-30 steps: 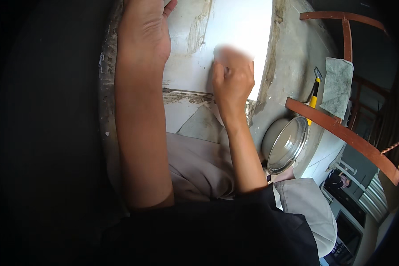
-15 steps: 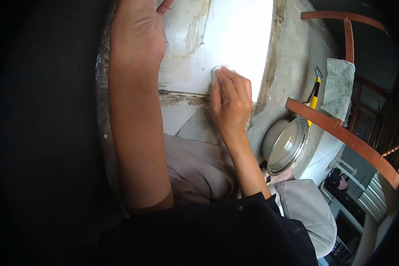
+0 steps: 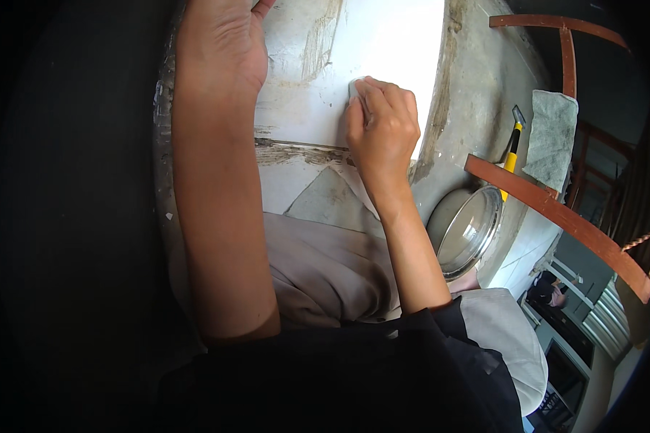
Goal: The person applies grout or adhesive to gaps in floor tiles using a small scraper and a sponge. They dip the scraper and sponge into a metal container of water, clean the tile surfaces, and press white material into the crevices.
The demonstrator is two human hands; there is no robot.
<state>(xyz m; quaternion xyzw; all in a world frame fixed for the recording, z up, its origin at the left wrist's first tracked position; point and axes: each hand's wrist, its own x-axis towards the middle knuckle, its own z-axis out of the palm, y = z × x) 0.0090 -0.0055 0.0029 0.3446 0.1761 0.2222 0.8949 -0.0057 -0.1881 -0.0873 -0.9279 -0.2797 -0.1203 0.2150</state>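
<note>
My right hand (image 3: 386,123) presses a small pale grey pad (image 3: 354,90) against a bright white tile (image 3: 390,43). Its fingers are bent and closed around the pad, most of which they cover, so I cannot tell whether it is a sponge or folded cloth. My left hand (image 3: 227,43) reaches past the upper edge over the left part of the tiled surface. Only its wrist, palm heel and part of the thumb show; the other fingers are out of view. Brown grime marks a tile joint (image 3: 296,153) between my forearms.
To the right stand a round metal bowl (image 3: 440,224) of cloudy liquid and a yellow-and-black handled scraper (image 3: 513,148). A grey-green cloth (image 3: 552,137) hangs over a reddish-brown frame (image 3: 556,206). A triangular grey patch (image 3: 328,198) lies before my knees. Another person (image 3: 549,289) is farther off.
My right hand has slid with the pad away from me, up the white tile, exposing more of the grimy joint and grey patch. My left arm has shifted slightly left.
</note>
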